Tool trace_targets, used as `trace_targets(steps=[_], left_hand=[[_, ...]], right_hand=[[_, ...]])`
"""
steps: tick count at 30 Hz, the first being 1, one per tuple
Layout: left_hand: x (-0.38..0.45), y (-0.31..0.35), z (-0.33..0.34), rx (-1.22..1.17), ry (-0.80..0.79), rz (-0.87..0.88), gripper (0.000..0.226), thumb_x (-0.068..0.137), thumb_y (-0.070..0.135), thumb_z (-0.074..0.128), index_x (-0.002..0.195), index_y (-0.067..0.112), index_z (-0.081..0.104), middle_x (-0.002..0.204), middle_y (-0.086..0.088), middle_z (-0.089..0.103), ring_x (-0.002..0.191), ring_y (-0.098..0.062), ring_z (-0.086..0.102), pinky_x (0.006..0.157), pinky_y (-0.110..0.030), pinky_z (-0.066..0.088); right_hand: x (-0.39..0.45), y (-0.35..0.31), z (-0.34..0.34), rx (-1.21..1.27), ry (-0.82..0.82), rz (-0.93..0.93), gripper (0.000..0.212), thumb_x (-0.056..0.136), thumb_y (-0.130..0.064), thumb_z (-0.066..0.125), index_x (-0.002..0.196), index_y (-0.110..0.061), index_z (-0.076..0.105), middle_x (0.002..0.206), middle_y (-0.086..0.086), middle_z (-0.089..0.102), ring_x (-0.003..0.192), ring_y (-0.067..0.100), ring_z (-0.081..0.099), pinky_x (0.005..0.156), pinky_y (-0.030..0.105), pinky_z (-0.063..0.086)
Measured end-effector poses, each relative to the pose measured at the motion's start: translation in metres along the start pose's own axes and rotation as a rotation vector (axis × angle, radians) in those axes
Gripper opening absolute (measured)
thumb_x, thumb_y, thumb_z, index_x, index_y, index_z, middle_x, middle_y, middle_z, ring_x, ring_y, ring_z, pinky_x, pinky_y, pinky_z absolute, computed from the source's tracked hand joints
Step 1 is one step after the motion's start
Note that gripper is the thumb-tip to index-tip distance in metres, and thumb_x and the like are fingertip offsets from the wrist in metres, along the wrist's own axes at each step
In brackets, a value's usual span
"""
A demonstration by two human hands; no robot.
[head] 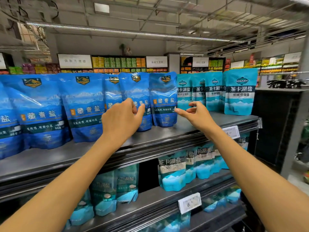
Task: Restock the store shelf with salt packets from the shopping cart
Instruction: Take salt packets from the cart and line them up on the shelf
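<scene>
Blue salt packets stand upright in a row on the dark top shelf (pixel 192 131). The rightmost blue packet (pixel 163 99) stands between my two hands. My left hand (pixel 122 118) is in front of the neighbouring blue packet (pixel 135 89), fingers curled near its lower part; whether it grips it I cannot tell. My right hand (pixel 197 114) hovers just right of the rightmost blue packet, fingers spread, a fingertip at its lower right edge. Teal salt packets (pixel 240 91) stand further right on the same shelf. The shopping cart is out of view.
Lower shelves hold more teal salt pouches (pixel 172 171) and price tags (pixel 189 203). A gap (pixel 148 176) shows on the middle shelf. A black end panel (pixel 274 124) closes the shelf on the right. Other aisles stand behind.
</scene>
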State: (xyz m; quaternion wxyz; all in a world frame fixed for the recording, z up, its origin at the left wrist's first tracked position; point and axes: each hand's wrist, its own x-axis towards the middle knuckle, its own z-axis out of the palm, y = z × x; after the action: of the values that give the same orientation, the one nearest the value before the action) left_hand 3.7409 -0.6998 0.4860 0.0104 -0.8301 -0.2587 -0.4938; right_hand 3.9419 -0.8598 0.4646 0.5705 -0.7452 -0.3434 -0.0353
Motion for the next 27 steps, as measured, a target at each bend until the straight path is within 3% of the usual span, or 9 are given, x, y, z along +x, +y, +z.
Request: trace_targets(steps=[5,10,15,24,27], left_hand=[[-0.023,0.041,-0.004,-0.705,-0.118,-0.059,0.025,0.093,0.04,0.058,0.077,0.021,0.061,0.065,0.005,0.065,0.065,-0.011,0.067,0.065,-0.031,0.05],[-0.077,0.098,0.016,-1.191,-0.359,-0.024,0.022,0.096,0.026,0.056,0.082,0.009,0.058,0.056,0.001,0.062,0.038,-0.006,0.046,0.043,-0.014,0.036],[-0.154,0.149,0.063,-1.308,-0.657,-0.034,0.019,0.099,0.015,0.054,0.082,0.007,0.055,0.055,-0.001,0.062,0.033,-0.014,0.041,0.038,-0.02,0.035],[-0.346,0.233,0.151,-1.223,-1.343,-0.093,0.015,0.1,0.006,0.048,0.087,0.004,0.055,0.058,-0.005,0.06,0.031,-0.013,0.041,0.034,-0.02,0.03],[-0.418,0.254,0.175,-1.124,-1.536,-0.098,0.021,0.1,0.005,0.047,0.081,0.009,0.055,0.068,-0.012,0.061,0.041,-0.016,0.045,0.038,-0.023,0.034]], right_hand=[[-0.055,0.0,-0.032,0.257,0.201,-0.077,0.021,0.095,-0.03,0.065,0.099,-0.01,0.064,0.092,0.01,0.072,0.079,0.02,0.073,0.07,0.033,0.056],[-0.13,0.025,-0.069,0.264,0.297,-0.071,0.01,0.094,-0.016,0.067,0.09,-0.008,0.065,0.07,0.002,0.069,0.059,0.017,0.067,0.048,0.026,0.052],[-0.225,0.076,-0.108,0.162,0.449,0.048,0.014,0.089,-0.009,0.071,0.079,-0.003,0.063,0.07,0.019,0.067,0.05,0.016,0.061,0.042,0.027,0.047],[-0.419,0.191,-0.168,0.064,0.844,0.527,0.027,0.093,-0.02,0.067,0.084,0.003,0.059,0.067,0.008,0.066,0.052,0.014,0.061,0.045,0.03,0.046],[-0.479,0.241,-0.177,0.085,0.976,0.703,0.022,0.097,-0.018,0.061,0.088,0.002,0.061,0.071,0.011,0.066,0.052,0.014,0.059,0.045,0.031,0.045]])
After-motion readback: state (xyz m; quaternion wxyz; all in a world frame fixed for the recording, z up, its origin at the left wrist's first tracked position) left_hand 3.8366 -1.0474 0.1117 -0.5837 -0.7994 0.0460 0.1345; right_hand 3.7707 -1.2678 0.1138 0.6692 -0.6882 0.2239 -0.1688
